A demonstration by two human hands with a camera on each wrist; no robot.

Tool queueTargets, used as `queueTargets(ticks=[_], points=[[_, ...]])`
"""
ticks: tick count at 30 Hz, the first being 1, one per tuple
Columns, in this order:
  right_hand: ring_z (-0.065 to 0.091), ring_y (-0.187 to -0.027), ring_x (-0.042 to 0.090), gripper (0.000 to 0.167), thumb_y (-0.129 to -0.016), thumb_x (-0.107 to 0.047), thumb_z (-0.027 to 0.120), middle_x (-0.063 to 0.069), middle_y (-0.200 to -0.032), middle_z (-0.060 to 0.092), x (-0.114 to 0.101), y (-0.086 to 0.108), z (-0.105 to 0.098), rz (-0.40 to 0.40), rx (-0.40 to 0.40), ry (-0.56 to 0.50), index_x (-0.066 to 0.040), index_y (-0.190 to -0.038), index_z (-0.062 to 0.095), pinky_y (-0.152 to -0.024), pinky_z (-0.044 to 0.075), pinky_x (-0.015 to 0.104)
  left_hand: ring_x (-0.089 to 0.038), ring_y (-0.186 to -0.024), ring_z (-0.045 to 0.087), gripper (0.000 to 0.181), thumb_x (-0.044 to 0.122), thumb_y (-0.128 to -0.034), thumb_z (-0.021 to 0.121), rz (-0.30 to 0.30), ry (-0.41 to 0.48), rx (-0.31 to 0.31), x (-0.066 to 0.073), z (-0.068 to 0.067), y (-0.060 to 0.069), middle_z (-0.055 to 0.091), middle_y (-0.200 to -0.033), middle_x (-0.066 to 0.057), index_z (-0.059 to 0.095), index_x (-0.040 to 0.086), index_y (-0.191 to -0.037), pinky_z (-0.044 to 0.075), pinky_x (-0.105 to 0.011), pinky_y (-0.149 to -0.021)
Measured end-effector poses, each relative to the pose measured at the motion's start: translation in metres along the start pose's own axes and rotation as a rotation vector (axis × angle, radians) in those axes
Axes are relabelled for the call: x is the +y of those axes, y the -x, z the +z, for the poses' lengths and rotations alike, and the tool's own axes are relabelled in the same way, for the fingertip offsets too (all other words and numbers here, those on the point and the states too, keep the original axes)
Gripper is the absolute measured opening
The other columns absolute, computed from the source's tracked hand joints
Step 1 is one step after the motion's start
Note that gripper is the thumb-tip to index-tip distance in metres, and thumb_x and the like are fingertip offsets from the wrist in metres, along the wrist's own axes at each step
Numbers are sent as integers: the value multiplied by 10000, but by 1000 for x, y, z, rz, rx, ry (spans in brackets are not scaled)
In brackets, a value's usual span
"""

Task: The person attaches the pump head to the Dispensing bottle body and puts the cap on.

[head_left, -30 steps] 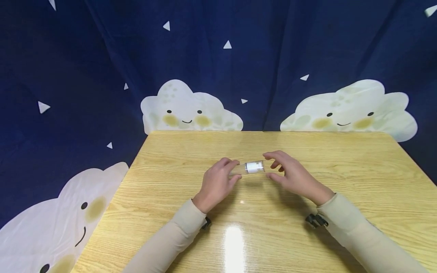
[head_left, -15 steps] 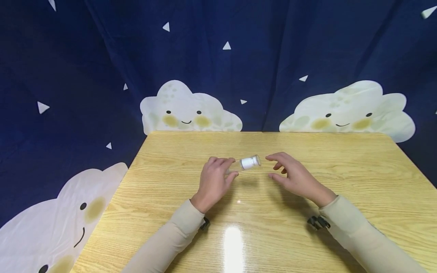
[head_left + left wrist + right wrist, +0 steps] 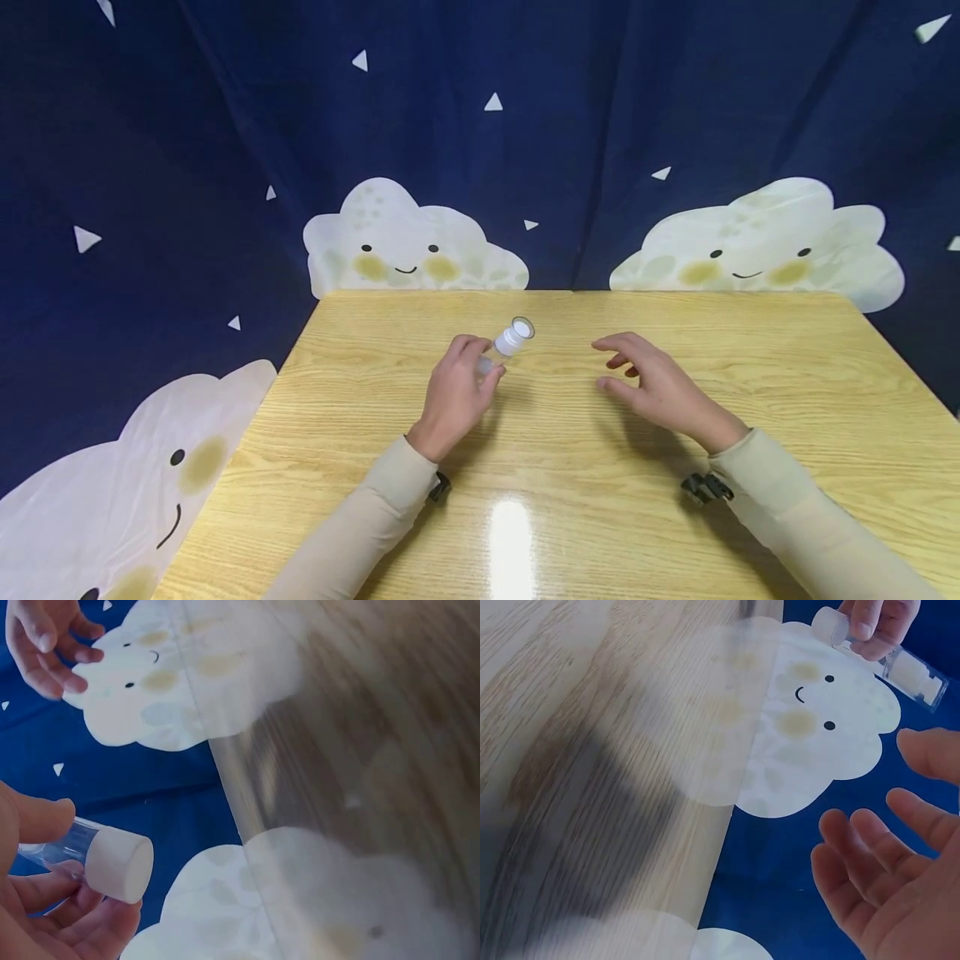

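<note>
My left hand [image 3: 455, 398] holds a small clear bottle [image 3: 512, 340] between thumb and fingers, above the table. The bottle tilts up and to the right, its clear round end facing away. In the left wrist view, the bottle's other end is a plain white cylinder [image 3: 120, 864] like a cap or base. The right wrist view shows a white part [image 3: 911, 676] inside the clear end. To the right, apart from the bottle, my right hand [image 3: 663, 390] hovers with relaxed, slightly bent fingers and nothing in them.
A light wood-grain table [image 3: 600, 508] spreads under both hands, with a bright light reflection near the front. Behind its far edge hangs a dark blue curtain [image 3: 450, 142] printed with smiling clouds and white triangles. Dark straps show at both wrists.
My left hand has drawn left with the bottle, away from the right hand. The bottle has gone from nearly level to tilted up. The right hand has shifted slightly right.
</note>
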State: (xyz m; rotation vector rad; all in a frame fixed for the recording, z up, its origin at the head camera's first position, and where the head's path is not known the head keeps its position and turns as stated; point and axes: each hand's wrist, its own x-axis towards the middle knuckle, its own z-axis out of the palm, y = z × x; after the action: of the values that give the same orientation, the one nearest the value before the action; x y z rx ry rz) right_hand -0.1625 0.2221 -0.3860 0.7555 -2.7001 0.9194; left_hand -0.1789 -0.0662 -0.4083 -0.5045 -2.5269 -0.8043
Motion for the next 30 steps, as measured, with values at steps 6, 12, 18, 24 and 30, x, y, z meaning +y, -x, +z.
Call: queueTargets(ticks=[6, 12, 18, 24, 30], points=[[644, -1106, 334, 381, -909, -105, 700, 142, -1271, 618, -1, 1, -1, 12, -1, 14, -55, -1271, 593, -842, 538, 516, -257, -902, 675, 307, 177, -868, 736, -86, 50, 7, -8, -4, -6, 643, -1094, -121, 656, 15, -1116, 588, -415, -779], [616, -1126, 305, 383, -918, -108, 688, 134, -1282, 619, -1, 2, -1, 8, 2, 35, -52, -1285, 595, -848, 530, 486, -277, -917, 669, 295, 168, -857, 739, -135, 72, 38, -23, -8, -11, 676, -1055, -129, 673, 13, -1100, 561, -432, -807], [623, -1117, 342, 378, -929, -116, 676, 131, -1286, 612, 2, 5, 1, 25, -9, 21, -53, -1292, 590, -840, 536, 493, -296, -914, 685, 306, 176, -862, 732, -188, 83, 32, -42, -7, -17, 700, -1041, -151, 691, -4, -1107, 568, -425, -784], [632, -1114, 361, 374, -933, -120, 675, 133, -1273, 618, 5, 8, 2, 42, -21, 9, -53, -1291, 589, -829, 540, 501, -302, -924, 666, 285, 178, -867, 703, -303, 98, -18, -59, -6, -22, 697, -1031, -169, 698, -5, -1086, 546, -434, -793], [636, -1112, 342, 369, -927, -116, 685, 125, -1267, 625, 6, 9, 3, 53, -22, 7, -58, -1280, 595, -827, 543, 492, -300, -864, 643, 216, 151, -857, 660, -363, 78, -17, -72, -7, -25, 682, -953, -164, 694, 0, -1008, 519, -433, -772]])
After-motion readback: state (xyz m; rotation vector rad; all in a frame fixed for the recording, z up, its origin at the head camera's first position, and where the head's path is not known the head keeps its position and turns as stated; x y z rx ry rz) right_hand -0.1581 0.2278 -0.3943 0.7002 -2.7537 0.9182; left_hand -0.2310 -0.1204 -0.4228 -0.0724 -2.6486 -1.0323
